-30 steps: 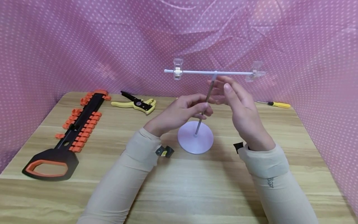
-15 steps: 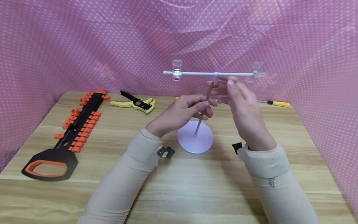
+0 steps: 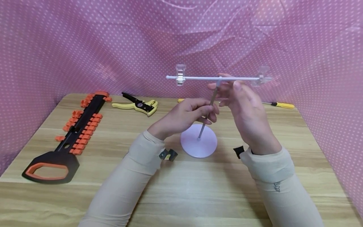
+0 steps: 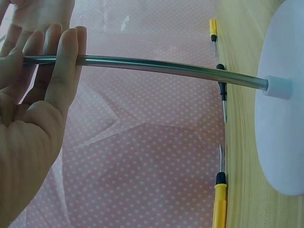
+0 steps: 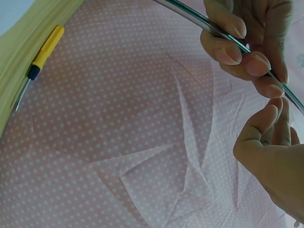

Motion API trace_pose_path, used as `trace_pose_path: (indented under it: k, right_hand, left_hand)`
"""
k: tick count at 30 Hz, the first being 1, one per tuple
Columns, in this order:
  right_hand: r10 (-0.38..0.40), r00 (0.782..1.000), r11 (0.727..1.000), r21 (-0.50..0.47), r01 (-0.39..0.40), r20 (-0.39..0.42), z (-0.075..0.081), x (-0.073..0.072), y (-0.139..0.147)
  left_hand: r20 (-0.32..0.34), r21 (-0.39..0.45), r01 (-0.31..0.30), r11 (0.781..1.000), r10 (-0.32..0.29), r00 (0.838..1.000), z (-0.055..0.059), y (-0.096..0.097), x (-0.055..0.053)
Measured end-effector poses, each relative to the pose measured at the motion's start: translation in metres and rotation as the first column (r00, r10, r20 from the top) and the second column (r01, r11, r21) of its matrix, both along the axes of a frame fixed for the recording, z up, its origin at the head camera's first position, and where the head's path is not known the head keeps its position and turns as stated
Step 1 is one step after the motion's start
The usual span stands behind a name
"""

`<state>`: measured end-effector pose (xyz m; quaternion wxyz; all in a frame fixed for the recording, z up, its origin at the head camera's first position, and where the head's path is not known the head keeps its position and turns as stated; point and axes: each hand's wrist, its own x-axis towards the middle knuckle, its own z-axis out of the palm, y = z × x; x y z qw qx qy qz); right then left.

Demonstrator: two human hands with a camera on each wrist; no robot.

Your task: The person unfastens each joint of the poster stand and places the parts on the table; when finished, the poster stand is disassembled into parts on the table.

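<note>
A white-and-metal stand (image 3: 198, 148) leans between the two hands over the middle of the wooden table (image 3: 170, 197), its round foot below and its top tipped rightward; whether the foot rests on the wood or hangs just above it, I cannot tell. The left hand (image 3: 184, 114) pinches the metal pole (image 4: 142, 64) partway up, thumb on the near side and fingers behind, presumably to steady it. The right hand (image 3: 248, 115) is cupped loosely near the top joint, thumb standing off, seemingly ready to support it; whether a fingertip touches is unclear. The thin white crossbar (image 3: 198, 78) carries a clear clip near each end: one on the left (image 3: 180, 75), one on the right (image 3: 261, 76).

Farther out, a black rack (image 3: 82, 121) with orange clips lies at the left, near a yellow-and-black wire stripper (image 3: 141, 105), with a yellow screwdriver (image 3: 285, 105) toward the right. Pink dotted cloth (image 3: 113, 47) hangs around the table.

The left wrist view adds a dark-handled screwdriver (image 4: 222, 80), which the head view does not show, and the white collar (image 4: 279, 87) where pole meets foot. The right wrist view shows the left fingers bent round the pole; only the head view takes in the whole crossbar.
</note>
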<state>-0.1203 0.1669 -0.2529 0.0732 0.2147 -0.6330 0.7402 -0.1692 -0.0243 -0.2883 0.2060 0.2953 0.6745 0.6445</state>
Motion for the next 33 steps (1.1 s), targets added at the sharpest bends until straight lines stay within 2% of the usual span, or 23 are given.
trace_pose_path:
  k: [15,25,33]
  right_hand:
    - [0.04,0.999,0.999,-0.014,-0.041,-0.032,-0.0009,0.0036,-0.0034]
    - [0.014,1.0,1.0,0.02,-0.013,-0.016,-0.0014,0.0063,-0.0043]
    - [-0.078,0.997,0.992,0.097,0.078,-0.008,0.0011,0.009,-0.0066]
  left_hand:
    - [-0.04,-0.024,0.042,0.999,-0.043,0.998,0.0018,0.0002,0.0033]
    - [-0.019,-0.039,0.068,0.997,-0.069,0.997,0.0017,0.0032,0.0041]
    - [-0.022,-0.036,0.1,0.994,-0.1,0.995,0.0024,0.0046,0.006]
